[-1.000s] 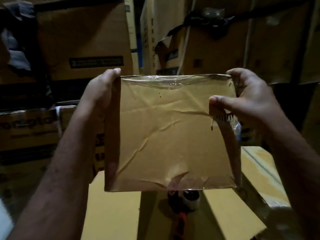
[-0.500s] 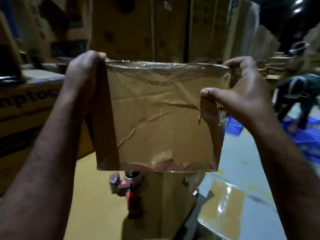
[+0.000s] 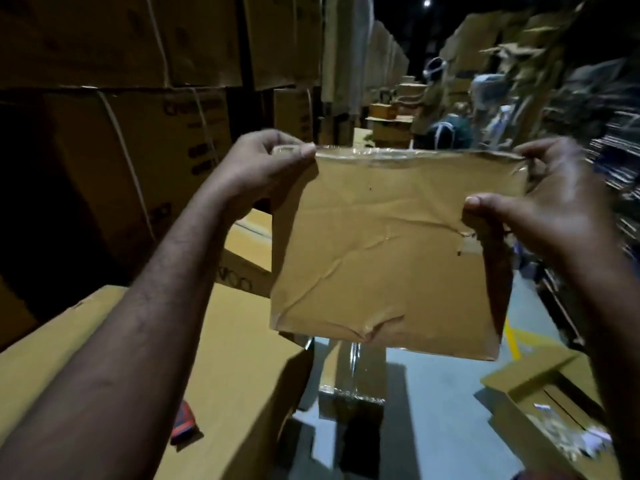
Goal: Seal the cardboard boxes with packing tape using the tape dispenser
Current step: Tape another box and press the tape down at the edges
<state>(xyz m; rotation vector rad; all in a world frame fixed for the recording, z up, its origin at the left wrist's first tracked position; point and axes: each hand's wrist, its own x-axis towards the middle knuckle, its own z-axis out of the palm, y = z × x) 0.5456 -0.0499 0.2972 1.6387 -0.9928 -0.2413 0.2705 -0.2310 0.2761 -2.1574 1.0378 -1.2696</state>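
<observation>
1. A small cardboard box (image 3: 381,258), creased, with clear packing tape (image 3: 398,155) along its top edge, is held up in mid-air, its broad face toward the camera.
2. The left hand (image 3: 256,164) pinches its top left corner; the right hand (image 3: 547,209) grips the right edge, thumb on the face.
3. The red tape dispenser (image 3: 183,424) (only partly visible) lies on a large carton (image 3: 235,358) beside the left forearm.

box (image 3: 381,258): tan | tape (image 3: 398,155): clear, glossy | tape dispenser (image 3: 183,422): red | floor (image 3: 450,410): grey, yellow-striped
</observation>
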